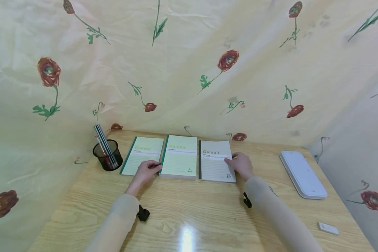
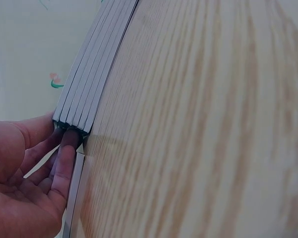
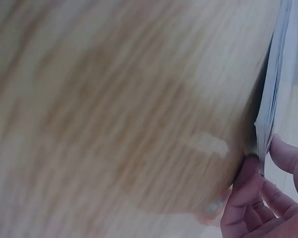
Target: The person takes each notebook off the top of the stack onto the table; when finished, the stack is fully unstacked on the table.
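Three places with "Gambit" notebooks lie side by side near the wall. In the middle is a thick stack of green-spined notebooks [image 1: 179, 157]; its several layers show in the left wrist view. My left hand [image 1: 147, 169] grips this stack at its lower left corner, thumb by the top edge and fingers curled against the spines. A thinner green-spined notebook [image 1: 141, 154] lies to its left, partly behind that hand. On the right, my right hand [image 1: 242, 165] pinches the right edge of a dark-spined notebook [image 1: 215, 161], with the thumb above and fingers beneath.
A black mesh pen cup [image 1: 108, 161] with several pencils stands at the left. To the right lie a white, flat, rounded case [image 1: 303, 174] and a small white block [image 1: 328, 228]. A flowered cloth [image 1: 182, 77] hangs behind the wooden table [image 1: 170, 213].
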Demonstrator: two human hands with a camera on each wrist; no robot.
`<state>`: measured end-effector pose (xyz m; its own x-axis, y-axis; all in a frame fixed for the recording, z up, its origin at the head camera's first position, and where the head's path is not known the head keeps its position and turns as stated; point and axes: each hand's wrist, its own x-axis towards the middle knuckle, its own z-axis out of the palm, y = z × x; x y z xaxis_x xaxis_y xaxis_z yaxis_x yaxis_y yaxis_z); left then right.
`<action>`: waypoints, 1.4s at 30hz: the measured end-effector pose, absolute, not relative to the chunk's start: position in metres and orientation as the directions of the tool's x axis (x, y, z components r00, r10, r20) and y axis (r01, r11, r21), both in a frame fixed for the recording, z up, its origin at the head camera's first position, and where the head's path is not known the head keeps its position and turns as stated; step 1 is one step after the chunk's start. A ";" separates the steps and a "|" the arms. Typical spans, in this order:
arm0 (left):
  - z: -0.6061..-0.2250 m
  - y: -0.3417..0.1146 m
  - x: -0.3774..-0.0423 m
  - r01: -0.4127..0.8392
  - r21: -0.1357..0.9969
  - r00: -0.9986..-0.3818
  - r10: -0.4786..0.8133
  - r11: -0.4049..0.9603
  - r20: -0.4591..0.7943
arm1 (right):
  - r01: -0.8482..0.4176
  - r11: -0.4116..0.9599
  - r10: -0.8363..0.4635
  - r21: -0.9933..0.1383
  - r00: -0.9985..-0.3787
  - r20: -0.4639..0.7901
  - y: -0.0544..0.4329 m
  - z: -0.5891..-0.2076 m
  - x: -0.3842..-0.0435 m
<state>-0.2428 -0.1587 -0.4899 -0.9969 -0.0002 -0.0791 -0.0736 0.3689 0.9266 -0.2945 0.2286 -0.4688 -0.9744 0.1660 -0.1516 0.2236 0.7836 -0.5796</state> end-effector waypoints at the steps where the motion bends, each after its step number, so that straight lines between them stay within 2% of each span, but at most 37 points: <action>1: -0.490 -0.159 -0.243 -0.072 0.928 -0.997 0.002 0.366 -0.078 | 0.226 0.790 0.169 -0.570 -0.974 -0.151 0.229 -0.469 -0.295; 13: -0.491 -0.158 -0.245 -0.061 0.918 -0.998 -0.007 0.393 -0.063 | 0.217 0.816 0.158 -0.535 -0.975 -0.154 0.231 -0.469 -0.295; 25: -0.489 -0.158 -0.242 -0.061 0.920 -0.998 -0.003 0.388 -0.065 | 0.176 0.821 0.164 -0.544 -0.984 -0.070 0.224 -0.452 -0.298; 33: -0.489 -0.158 -0.243 -0.066 0.913 -0.998 -0.013 0.403 -0.066 | 0.062 0.860 0.060 -0.506 -0.998 -0.021 0.204 -0.437 -0.310; 42: -0.488 -0.157 -0.242 -0.038 0.909 -0.999 -0.001 0.415 -0.041 | -0.031 0.802 -0.031 -0.597 -0.999 0.010 0.170 -0.432 -0.313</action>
